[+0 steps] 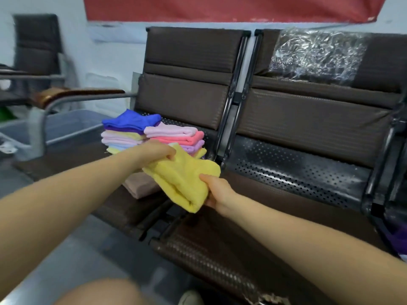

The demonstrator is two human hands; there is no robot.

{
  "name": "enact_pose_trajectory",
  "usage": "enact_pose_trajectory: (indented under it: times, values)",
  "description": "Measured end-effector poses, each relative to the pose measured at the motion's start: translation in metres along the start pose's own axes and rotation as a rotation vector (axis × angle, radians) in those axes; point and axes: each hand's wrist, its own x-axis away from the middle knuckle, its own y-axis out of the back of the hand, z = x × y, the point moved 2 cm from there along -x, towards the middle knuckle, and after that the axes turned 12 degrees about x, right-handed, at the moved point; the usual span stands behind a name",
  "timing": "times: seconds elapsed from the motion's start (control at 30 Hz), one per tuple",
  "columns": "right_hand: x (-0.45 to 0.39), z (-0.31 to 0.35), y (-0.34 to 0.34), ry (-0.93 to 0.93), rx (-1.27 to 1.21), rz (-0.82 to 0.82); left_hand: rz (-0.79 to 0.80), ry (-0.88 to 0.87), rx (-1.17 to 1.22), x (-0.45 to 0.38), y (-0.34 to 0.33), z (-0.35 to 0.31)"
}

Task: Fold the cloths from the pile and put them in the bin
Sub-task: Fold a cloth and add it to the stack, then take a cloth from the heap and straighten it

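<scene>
Fingers of the left hand (154,150) and right hand (218,192) pinch a yellow cloth (182,179) above the bench (286,172).

Yellow cloth (180,179) folded, held midair.

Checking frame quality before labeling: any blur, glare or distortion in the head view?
Head view: wide-angle bending curves the bench backrest and frame edges; motion blur smears the left side, chair and bin soft; glare on the plastic wrap; centre sharp enough, both hands' grip on the yellow cloth reads clearly, left hand, right hand; lighting flat, shadows faint.
</scene>
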Motion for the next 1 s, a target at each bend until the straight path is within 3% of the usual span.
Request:
enact_pose_trajectory:
  times: [0.13, 0.23, 0.37, 0.47, 0.73, 0.83, 1.0]
  values:
    - [-0.029, 0.013, -0.063, 0.025, -0.062, 0.125, -0.176, -0.132, -0.224, -0.031, 0.052, 0.023]
    - [-0.046, 0.001, -0.092, -0.052, 0.235, 0.189, -0.323, -0.151, -0.381, -0.047, 0.065, 0.064]
    - [-0.060, -0.016, -0.091, -0.029, 0.424, 0.170, -0.060, -0.084, -0.394, -0.061, 0.032, 0.115]
    - [-0.060, -0.020, -0.072, -0.009, 0.426, 0.179, -0.055, -0.161, -0.345, -0.057, 0.013, 0.117]
    - [0.004, 0.016, 0.066, 0.267, 0.568, -0.067, 0.121, -0.268, -0.181, -0.021, -0.051, 0.023]
    - [0.044, 0.027, 0.137, 0.343, 0.724, -0.187, 0.348, -0.201, 0.053, 0.010, -0.107, -0.027]
    - [0.121, 0.018, 0.262, 0.313, 0.835, -0.359, 0.782, -0.137, 0.207, 0.089, -0.221, -0.113]
